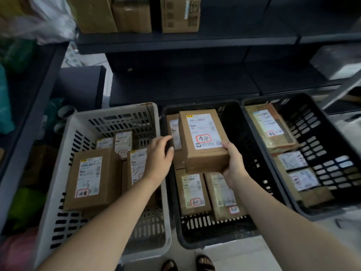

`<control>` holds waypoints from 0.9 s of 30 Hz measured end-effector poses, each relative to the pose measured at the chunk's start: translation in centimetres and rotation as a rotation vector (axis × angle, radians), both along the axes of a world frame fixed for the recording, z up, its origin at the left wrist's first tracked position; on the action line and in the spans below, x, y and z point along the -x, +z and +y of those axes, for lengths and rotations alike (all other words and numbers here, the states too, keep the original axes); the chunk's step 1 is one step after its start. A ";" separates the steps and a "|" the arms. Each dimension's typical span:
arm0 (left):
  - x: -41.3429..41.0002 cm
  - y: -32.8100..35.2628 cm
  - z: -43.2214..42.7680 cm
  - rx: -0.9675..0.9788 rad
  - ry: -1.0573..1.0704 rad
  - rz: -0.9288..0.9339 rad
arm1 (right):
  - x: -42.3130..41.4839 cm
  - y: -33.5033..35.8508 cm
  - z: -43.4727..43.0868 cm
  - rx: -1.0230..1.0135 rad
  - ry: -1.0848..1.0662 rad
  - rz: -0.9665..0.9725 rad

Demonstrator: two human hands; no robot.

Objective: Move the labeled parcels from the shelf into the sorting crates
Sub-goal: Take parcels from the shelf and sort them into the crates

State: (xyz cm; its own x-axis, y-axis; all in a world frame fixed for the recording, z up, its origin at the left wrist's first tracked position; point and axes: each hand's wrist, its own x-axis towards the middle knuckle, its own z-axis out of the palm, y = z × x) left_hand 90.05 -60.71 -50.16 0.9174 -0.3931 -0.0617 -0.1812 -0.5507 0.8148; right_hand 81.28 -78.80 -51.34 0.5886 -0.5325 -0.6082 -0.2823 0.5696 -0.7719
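Your right hand (232, 163) grips a brown cardboard parcel (203, 141) at its near right corner. The thumb lies on the top face by the edge of the white printed label, and the fingers curl underneath. The parcel is a matte, flat rectangular block, and its label carries a handwritten mark in a red outline. You hold it tilted at the centre of the frame, above the middle black crate (244, 133), a plastic tub with slotted walls. Two similar labelled boxes lie flat on that crate's floor, nearer to you than the held one.

Your left hand (159, 155) is open, its fingers loosely extended. It hovers over the rim where the white crate (58, 222) meets the black one. Whether its fingertips touch anything cannot be told.

The white crate, at lower left, is the same slotted plastic and holds several cardboard boxes, with a large box (91, 178) lying on top. At the right of the frame the right black crate (320, 145) holds more boxes, which are blurred. Across the top runs a dark, smooth shelf (185, 39) bearing plain cartons (179, 14).
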 end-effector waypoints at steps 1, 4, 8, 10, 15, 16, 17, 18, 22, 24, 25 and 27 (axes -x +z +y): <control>0.1 0.3 -1.1 -0.003 -0.040 -0.003 | 0.4 0.2 -0.7 0.015 -0.015 0.005; 0.8 0.5 -3.8 -0.036 -0.123 0.057 | 1.3 0.1 -3.4 0.053 -0.088 0.054; 0.8 -1.3 -5.8 -0.161 -0.145 0.105 | 1.2 -2.2 -6.6 0.137 -0.042 0.116; 0.1 -2.3 -6.6 -0.246 -0.158 0.095 | -0.1 -3.3 -7.5 0.140 -0.008 0.124; -2.7 -5.1 -8.6 -0.407 -0.241 0.054 | -5.4 -7.3 -9.2 0.098 0.136 0.055; -3.2 -5.7 -9.2 -0.449 -0.252 0.046 | -6.4 -8.2 -9.5 0.120 0.188 0.093; -3.5 -6.3 -9.7 -0.491 -0.261 0.043 | -7.2 -9.1 -9.9 0.150 0.236 0.156; -3.6 -6.8 -10.2 -0.531 -0.270 0.049 | -7.7 -10.1 -10.4 0.170 0.272 0.219; -3.4 -7.9 -11.5 -0.677 -0.268 0.004 | -8.6 -11.1 -11.5 0.293 0.423 0.313; -3.3 -7.9 -11.8 -0.722 -0.253 -0.051 | -9.2 -10.8 -11.8 0.543 0.601 0.406; -3.3 -7.8 -11.9 -0.735 -0.256 -0.064 | -9.4 -10.4 -11.7 0.710 0.702 0.490; -3.6 -7.2 -11.9 -0.734 -0.282 -0.048 | -9.8 -9.1 -11.0 1.023 0.869 0.595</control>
State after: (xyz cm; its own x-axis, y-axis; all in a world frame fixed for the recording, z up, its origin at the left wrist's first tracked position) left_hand 93.63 -72.65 -57.34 0.7973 -0.4856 -0.3584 -0.4199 -0.8729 0.2487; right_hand 91.03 -89.82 -60.43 0.7453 -0.4878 -0.4546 -0.6570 -0.6536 -0.3757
